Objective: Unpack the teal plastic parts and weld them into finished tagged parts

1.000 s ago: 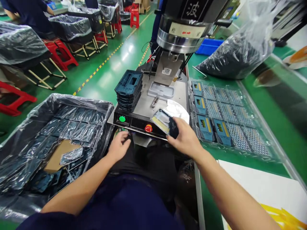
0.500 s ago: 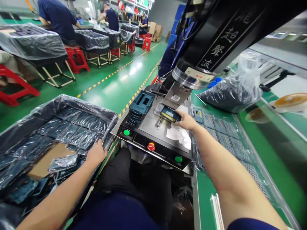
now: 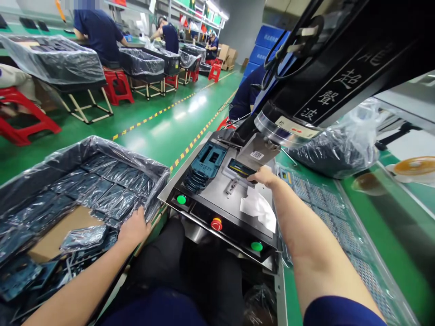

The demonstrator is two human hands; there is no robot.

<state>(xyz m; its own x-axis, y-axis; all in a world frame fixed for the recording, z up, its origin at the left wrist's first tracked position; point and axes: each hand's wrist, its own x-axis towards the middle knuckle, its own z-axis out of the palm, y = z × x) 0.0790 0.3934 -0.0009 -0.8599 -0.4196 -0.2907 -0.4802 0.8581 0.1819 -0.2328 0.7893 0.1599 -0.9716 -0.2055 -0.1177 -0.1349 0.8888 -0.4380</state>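
Note:
My right hand [image 3: 265, 176] grips the near right end of a dark plastic panel [image 3: 240, 169] with a yellow strip. The panel lies over a pale fixture, under the metal head [image 3: 260, 155] of the black press [image 3: 314, 97]; the head hides part of it. My left hand [image 3: 134, 227] rests at the right edge of a plastic-lined bin [image 3: 162, 192], thumb and fingers apart, holding nothing I can see. Left of the head stands a stack of dark teal plastic frames [image 3: 205, 165] on the machine's metal plate [image 3: 222, 199].
Green buttons [image 3: 181, 199] and a red emergency stop button [image 3: 216, 224] line the machine's front. White paper [image 3: 260, 210] lies on the plate. Clear trays of parts [image 3: 326, 203] and a filled plastic bag [image 3: 335, 151] sit right. Co-workers [image 3: 98, 34] sit beyond the aisle.
My right hand has moved the panel farther in beneath the press head and flatter over the fixture. My left hand stays at the bin's edge. The camera view has shifted slightly.

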